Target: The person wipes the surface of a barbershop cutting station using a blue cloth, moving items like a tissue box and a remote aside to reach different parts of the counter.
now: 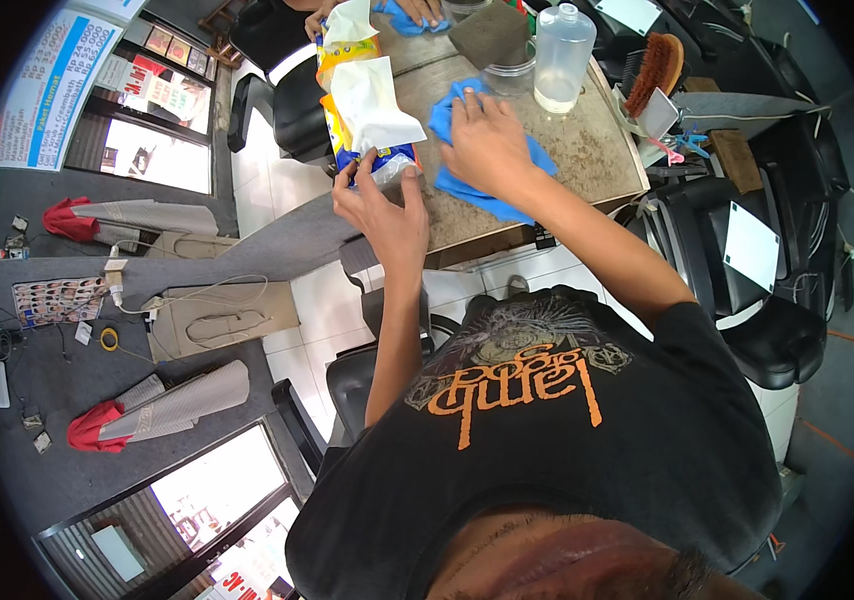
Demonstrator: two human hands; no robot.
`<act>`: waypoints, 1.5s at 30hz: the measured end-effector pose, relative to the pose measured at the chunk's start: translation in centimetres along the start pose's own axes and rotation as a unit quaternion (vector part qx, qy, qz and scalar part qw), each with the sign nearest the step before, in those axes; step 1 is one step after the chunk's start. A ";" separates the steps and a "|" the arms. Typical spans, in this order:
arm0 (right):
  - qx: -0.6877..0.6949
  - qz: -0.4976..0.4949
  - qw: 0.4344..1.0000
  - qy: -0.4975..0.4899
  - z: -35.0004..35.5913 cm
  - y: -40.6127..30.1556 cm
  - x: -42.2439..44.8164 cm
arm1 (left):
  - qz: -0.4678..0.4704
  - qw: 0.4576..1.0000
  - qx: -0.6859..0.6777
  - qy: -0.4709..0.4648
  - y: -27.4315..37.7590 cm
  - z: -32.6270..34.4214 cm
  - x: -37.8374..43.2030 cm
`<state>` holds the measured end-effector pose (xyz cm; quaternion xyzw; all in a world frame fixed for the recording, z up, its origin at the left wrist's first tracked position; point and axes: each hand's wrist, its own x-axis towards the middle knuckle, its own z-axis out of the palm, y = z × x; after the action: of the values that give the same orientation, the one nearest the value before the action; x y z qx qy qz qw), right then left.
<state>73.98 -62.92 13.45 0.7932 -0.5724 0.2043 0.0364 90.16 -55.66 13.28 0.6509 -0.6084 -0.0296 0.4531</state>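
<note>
My right hand (491, 142) lies flat on a crumpled blue cloth (536, 154) on the worn wooden table top (464, 217). With its fingertips, my left hand (389, 199) touches the near end of a yellow and blue tissue pack (333, 139), which stands by the mirror at the table's left edge. A white tissue (371, 105) sticks up from the pack. Beyond my right hand are a clear plastic bottle (563, 64) with a little liquid, a round clear container (511, 75) and a dark grey cloth (491, 34).
A brush with reddish bristles (652, 73) and a blue clip (689, 142) sit at the table's right side. Black salon chairs (727, 247) stand to the right. On the left, a large mirror reflects the table. Cables and a power strip (113, 281) hang on the left wall.
</note>
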 end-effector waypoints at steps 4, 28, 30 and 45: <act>-0.013 0.017 1.000 -0.023 -2.8 0.4 -3.1 | -0.005 1.000 -0.003 -0.005 0.3 0.0 0.0; 0.188 -0.198 0.960 -0.062 1.3 2.3 -0.7 | 0.013 0.999 -0.046 0.025 -0.8 0.5 0.0; 0.207 -0.220 0.950 -0.078 -0.9 2.4 -3.8 | 0.007 0.998 -0.054 0.022 -0.6 0.6 0.1; 0.143 -0.117 0.983 -0.015 -1.3 1.5 -4.9 | 0.024 0.996 -0.087 -0.012 -0.4 0.5 0.4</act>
<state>70.92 -58.63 12.58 0.8549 -0.4408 0.2663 -0.0619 90.28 -56.30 12.97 0.5939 -0.6245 -0.0794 0.5010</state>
